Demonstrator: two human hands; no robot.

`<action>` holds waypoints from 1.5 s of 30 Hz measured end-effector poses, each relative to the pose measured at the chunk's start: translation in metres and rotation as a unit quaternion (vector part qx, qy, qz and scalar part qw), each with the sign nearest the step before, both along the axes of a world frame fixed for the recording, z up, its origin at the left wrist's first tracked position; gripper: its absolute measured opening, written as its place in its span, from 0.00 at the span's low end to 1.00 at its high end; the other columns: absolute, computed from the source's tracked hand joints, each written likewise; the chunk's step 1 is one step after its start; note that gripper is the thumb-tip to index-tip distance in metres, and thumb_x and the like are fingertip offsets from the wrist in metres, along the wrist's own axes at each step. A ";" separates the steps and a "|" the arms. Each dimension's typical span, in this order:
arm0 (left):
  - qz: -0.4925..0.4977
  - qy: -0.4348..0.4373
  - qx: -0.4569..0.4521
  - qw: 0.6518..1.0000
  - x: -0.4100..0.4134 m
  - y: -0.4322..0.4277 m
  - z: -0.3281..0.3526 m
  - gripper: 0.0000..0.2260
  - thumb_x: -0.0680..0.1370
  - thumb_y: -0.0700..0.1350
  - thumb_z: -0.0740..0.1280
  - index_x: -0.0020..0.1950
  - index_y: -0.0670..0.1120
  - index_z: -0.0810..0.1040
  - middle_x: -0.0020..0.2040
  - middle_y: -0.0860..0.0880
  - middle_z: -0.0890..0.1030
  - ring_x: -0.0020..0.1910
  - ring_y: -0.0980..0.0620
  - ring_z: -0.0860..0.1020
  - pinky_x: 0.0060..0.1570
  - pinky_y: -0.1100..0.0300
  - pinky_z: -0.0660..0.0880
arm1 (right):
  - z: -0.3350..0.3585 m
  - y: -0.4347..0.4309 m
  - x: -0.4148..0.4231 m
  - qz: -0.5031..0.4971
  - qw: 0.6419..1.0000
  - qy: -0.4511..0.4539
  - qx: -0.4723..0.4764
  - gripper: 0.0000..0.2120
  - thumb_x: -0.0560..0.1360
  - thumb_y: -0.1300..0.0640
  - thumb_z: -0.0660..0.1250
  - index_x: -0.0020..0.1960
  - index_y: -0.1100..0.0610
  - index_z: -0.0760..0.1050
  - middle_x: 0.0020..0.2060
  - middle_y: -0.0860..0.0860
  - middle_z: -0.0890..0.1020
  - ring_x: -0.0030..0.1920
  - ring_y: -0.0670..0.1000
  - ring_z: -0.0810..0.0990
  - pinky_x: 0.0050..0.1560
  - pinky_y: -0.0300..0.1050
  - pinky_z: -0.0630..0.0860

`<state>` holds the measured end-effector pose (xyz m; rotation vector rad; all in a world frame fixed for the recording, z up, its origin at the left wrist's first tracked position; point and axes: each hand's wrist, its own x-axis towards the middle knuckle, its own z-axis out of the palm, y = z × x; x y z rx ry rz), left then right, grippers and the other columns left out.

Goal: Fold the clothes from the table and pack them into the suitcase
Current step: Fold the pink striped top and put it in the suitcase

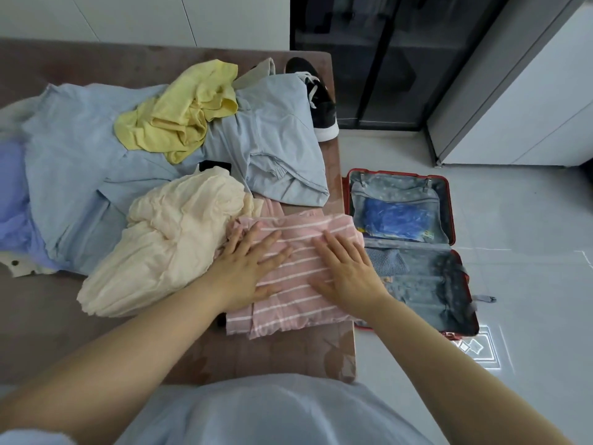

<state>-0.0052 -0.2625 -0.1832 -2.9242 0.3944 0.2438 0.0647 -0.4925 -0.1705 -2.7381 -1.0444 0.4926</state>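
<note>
Head camera looks down on a dusty-brown table (64,332) heaped with loose clothes. At its near right edge lies a pink garment with thin white stripes (301,284), folded into a rough rectangle. Both hands lie flat on it, palms down. The left hand (253,268) has its fingers spread wide over the garment's left part. The right hand (346,274) presses the right part with straight fingers held close together. Neither hand grips the cloth.

Just left of the striped piece, touching it, sits a crumpled cream fabric bundle (167,245). Behind that lie a rumpled light blue shirt (80,162) and a second light blue garment (276,149), with a bunched yellow top (179,117) lying on them. A lavender cloth (12,203) shows at the far left. A black sneaker with a white sole (321,104) stands at the table's far right corner.

On the pale floor just beside the table's right edge lies a red hard-shell suitcase (450,213), opened flat, grey-lined, with a blue plastic pouch (394,218) in its far half.
</note>
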 end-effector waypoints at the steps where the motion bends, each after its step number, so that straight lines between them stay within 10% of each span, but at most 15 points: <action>1: 0.002 -0.001 0.007 1.000 0.000 -0.001 0.002 0.31 0.77 0.67 0.43 0.76 0.55 0.54 0.74 0.47 0.61 0.75 0.40 0.47 0.70 0.43 0.36 | -0.002 0.001 0.005 0.000 0.999 0.019 -0.027 0.46 0.65 0.24 0.37 0.77 0.47 0.45 0.77 0.48 0.47 0.76 0.52 0.46 0.73 0.49 0.38; 8: -0.082 -0.018 -0.133 0.988 -0.030 -0.012 0.018 0.27 0.75 0.64 0.52 0.64 0.49 0.73 0.63 0.50 0.77 0.66 0.52 0.65 0.65 0.55 0.67 | 0.005 -0.038 -0.003 0.131 0.990 0.036 0.030 0.42 0.64 0.28 0.56 0.74 0.40 0.52 0.76 0.50 0.53 0.74 0.54 0.50 0.73 0.55 0.44; 12: -0.067 0.022 -0.074 0.995 -0.052 -0.010 0.007 0.38 0.69 0.73 0.51 0.69 0.48 0.66 0.67 0.49 0.73 0.68 0.49 0.64 0.69 0.56 0.50 | -0.010 -0.054 -0.014 0.166 0.984 -0.061 0.007 0.29 0.72 0.38 0.57 0.71 0.44 0.63 0.71 0.53 0.65 0.68 0.55 0.63 0.68 0.58 0.60; 17: -0.023 0.067 -0.124 0.990 -0.040 -0.016 0.019 0.32 0.64 0.59 0.64 0.66 0.48 0.75 0.65 0.49 0.76 0.65 0.49 0.74 0.68 0.53 0.61 | -0.008 -0.046 -0.006 0.175 0.979 -0.077 0.073 0.17 0.73 0.48 0.59 0.59 0.50 0.78 0.57 0.49 0.81 0.57 0.51 0.79 0.57 0.58 0.75; 19: 0.073 0.183 -0.248 0.949 -0.030 -0.008 0.041 0.26 0.68 0.55 0.56 0.65 0.54 0.74 0.65 0.53 0.76 0.64 0.53 0.73 0.70 0.55 0.64 | 0.012 -0.039 0.001 0.152 0.985 -0.002 0.082 0.13 0.74 0.51 0.63 0.54 0.53 0.81 0.50 0.49 0.84 0.50 0.51 0.81 0.53 0.51 0.78; 23: 0.175 0.333 -0.431 0.820 -0.012 0.014 0.084 0.05 0.67 0.47 0.61 0.34 0.52 0.76 0.32 0.53 0.77 0.31 0.58 0.74 0.37 0.62 0.70 | 0.062 -0.030 0.023 0.085 0.972 0.211 0.053 0.12 0.77 0.48 0.63 0.48 0.57 0.78 0.38 0.49 0.80 0.37 0.45 0.75 0.40 0.38 0.70; 31: 0.354 0.249 -0.523 0.734 0.001 0.027 0.077 0.07 0.74 0.50 0.68 0.52 0.56 0.79 0.55 0.56 0.79 0.56 0.54 0.76 0.64 0.54 0.68 | 0.047 -0.053 0.009 -0.140 0.916 0.340 0.160 0.22 0.67 0.51 0.75 0.58 0.49 0.72 0.49 0.45 0.80 0.46 0.45 0.79 0.47 0.35 0.76; 35: 0.428 0.002 -0.443 0.787 0.008 0.004 0.068 0.05 0.77 0.47 0.67 0.51 0.50 0.75 0.52 0.54 0.78 0.47 0.54 0.77 0.42 0.61 0.71 | 0.022 -0.029 0.008 -0.325 0.888 0.267 0.188 0.12 0.77 0.49 0.63 0.50 0.59 0.73 0.41 0.52 0.78 0.43 0.54 0.75 0.41 0.45 0.69; 39: 0.302 -0.190 -0.286 0.890 0.004 -0.028 0.066 0.14 0.77 0.45 0.61 0.62 0.45 0.73 0.58 0.45 0.77 0.56 0.44 0.75 0.54 0.51 0.70 | 0.005 0.000 0.018 -0.384 0.891 0.202 0.135 0.20 0.80 0.46 0.55 0.58 0.63 0.70 0.53 0.59 0.78 0.53 0.60 0.75 0.46 0.46 0.66; 42: 0.264 -0.100 -0.193 0.940 -0.005 -0.045 0.051 0.22 0.77 0.55 0.50 0.67 0.50 0.71 0.67 0.47 0.71 0.66 0.42 0.67 0.67 0.45 0.60 | -0.003 0.004 0.021 -0.411 0.882 0.187 0.132 0.20 0.79 0.45 0.55 0.57 0.61 0.70 0.54 0.60 0.78 0.54 0.60 0.76 0.46 0.48 0.67; 45: 0.337 0.032 -0.211 0.917 -0.012 -0.035 0.025 0.23 0.80 0.58 0.49 0.75 0.56 0.55 0.77 0.51 0.53 0.74 0.46 0.51 0.72 0.51 0.50 | -0.004 0.000 0.025 -0.405 0.889 0.190 0.093 0.22 0.78 0.44 0.56 0.58 0.62 0.69 0.53 0.61 0.78 0.55 0.62 0.76 0.45 0.49 0.66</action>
